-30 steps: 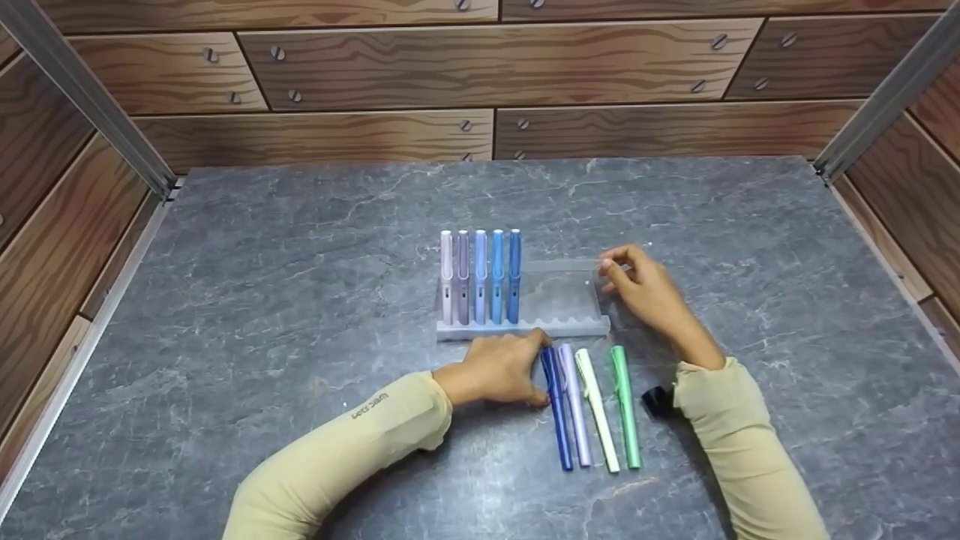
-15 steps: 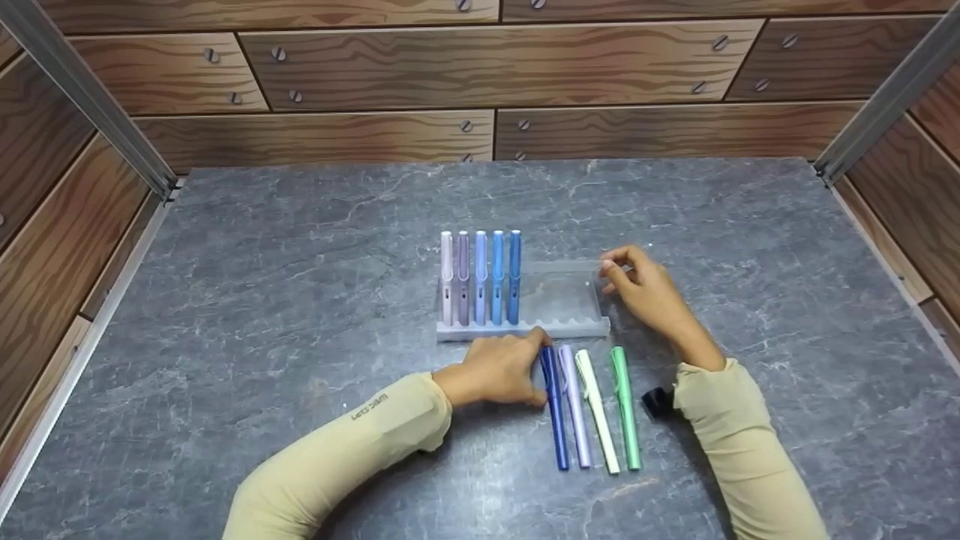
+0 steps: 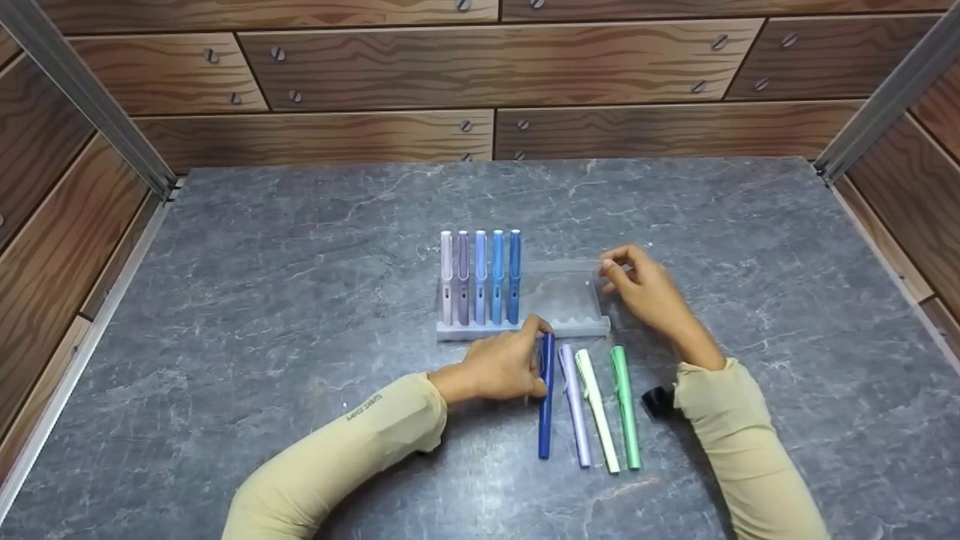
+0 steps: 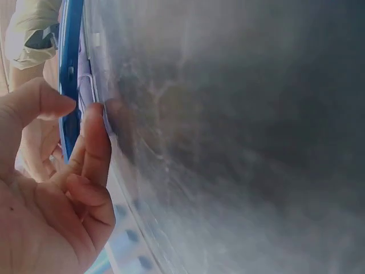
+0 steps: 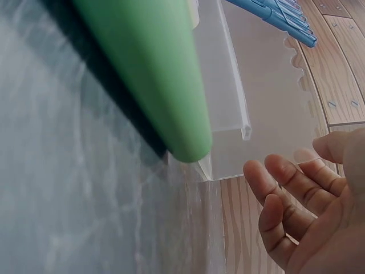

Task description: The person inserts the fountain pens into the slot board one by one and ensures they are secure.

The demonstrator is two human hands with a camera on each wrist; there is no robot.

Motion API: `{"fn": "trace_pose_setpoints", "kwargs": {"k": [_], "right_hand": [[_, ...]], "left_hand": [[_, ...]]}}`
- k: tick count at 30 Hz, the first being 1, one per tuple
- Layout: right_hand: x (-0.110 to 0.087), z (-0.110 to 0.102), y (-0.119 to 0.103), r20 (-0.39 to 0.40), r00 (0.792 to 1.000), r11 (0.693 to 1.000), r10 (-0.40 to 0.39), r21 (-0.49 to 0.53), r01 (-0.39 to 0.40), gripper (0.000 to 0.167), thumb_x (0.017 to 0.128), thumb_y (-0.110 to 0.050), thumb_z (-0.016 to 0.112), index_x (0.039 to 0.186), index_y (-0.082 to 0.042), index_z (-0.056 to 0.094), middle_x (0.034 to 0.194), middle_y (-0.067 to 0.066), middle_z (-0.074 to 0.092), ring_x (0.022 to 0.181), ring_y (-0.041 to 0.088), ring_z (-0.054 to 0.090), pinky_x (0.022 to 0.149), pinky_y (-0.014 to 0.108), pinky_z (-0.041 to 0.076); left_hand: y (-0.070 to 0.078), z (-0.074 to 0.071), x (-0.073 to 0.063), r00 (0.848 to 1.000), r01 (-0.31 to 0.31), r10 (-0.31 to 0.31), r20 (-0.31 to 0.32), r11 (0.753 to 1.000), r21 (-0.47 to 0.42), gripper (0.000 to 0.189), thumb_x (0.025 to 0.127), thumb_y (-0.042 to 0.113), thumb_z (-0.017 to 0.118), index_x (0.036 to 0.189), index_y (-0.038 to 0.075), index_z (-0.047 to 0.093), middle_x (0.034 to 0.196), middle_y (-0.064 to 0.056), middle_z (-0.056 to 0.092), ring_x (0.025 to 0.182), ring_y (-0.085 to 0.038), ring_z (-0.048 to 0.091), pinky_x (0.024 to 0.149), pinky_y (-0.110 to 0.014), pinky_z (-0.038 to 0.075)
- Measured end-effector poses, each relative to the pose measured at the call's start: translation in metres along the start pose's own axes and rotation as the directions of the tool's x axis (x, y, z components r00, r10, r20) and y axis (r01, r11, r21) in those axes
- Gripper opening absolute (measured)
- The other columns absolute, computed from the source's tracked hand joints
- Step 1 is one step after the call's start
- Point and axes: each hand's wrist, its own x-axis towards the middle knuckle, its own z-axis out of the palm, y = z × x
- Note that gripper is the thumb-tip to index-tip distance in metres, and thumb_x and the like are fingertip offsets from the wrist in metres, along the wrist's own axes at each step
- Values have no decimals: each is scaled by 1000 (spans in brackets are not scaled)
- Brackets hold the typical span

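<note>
My left hand (image 3: pixel 502 365) pinches a dark blue pen (image 3: pixel 546 420) between thumb and fingers, just in front of a clear pen stand (image 3: pixel 574 328). In the left wrist view that pen (image 4: pixel 69 57) runs past the thumb tip. Several pens in pale lilac, purple and blues, such as the blue pen (image 3: pixel 514 277), lean side by side in the stand's left half. At the stand's right edge, my right hand (image 3: pixel 645 296) holds the upper corner with thumb and fingertips. The right wrist view has its fingers (image 5: pixel 302 194) along the clear panel's edge.
Right of the dark blue pen lie a lilac pen (image 3: pixel 575 409), a pale cream-green pen (image 3: pixel 598 412) and a green pen (image 3: pixel 625 409) on the marbled grey table (image 3: pixel 300 247). A black object (image 3: pixel 658 402) sits at the right sleeve. Wood-patterned walls (image 3: pixel 495 67) enclose the table.
The dark blue pen has come up off the row in my left hand, shifting left and away from the lilac pen, its near end swung left. My right hand has stayed still.
</note>
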Motion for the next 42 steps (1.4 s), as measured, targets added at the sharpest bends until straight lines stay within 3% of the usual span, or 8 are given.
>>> {"fn": "trace_pose_setpoints", "kwargs": {"k": [8,18,25,31,42], "right_hand": [[0,0,-1,-2,1000,1000,7,-11,-7,28,102,-20,46,117,2,54,105,21,64,85,32,70,71,16,49],[1,-2,-2,5,1000,1000,9,-9,-9,30,102,-21,45,118,3,53,106,21,62,87,34,69,73,19,51],[0,-1,-1,-1,1000,1000,5,-15,-5,31,102,-23,46,118,2,53,106,21,63,86,33,70,71,15,48],[0,0,1,-5,1000,1000,9,-13,-9,29,102,-21,46,117,2,54,105,21,63,83,29,70,72,20,51],[-1,0,-4,-9,1000,1000,13,22,-13,29,101,-20,47,117,3,54,106,23,63,86,34,70,72,18,50]], "left_hand": [[-2,0,1,999,-29,32,12,979,-203,65,73,14,76,127,20,40,74,10,63,60,-5,54,56,-20,44],[-1,-8,-4,998,-47,57,17,934,-355,60,77,9,72,125,21,39,67,8,58,52,-6,51,50,-19,41],[1,-15,-4,997,-65,46,-62,928,-367,65,76,10,74,129,19,39,67,5,61,56,-7,54,52,-21,43],[3,-18,-3,991,-66,14,-134,916,-396,69,73,10,76,131,22,39,71,3,63,60,-9,56,54,-23,46],[5,-24,-3,956,-103,-5,-293,930,-353,66,75,15,72,130,27,38,71,7,64,54,-8,53,50,-23,42]]}}
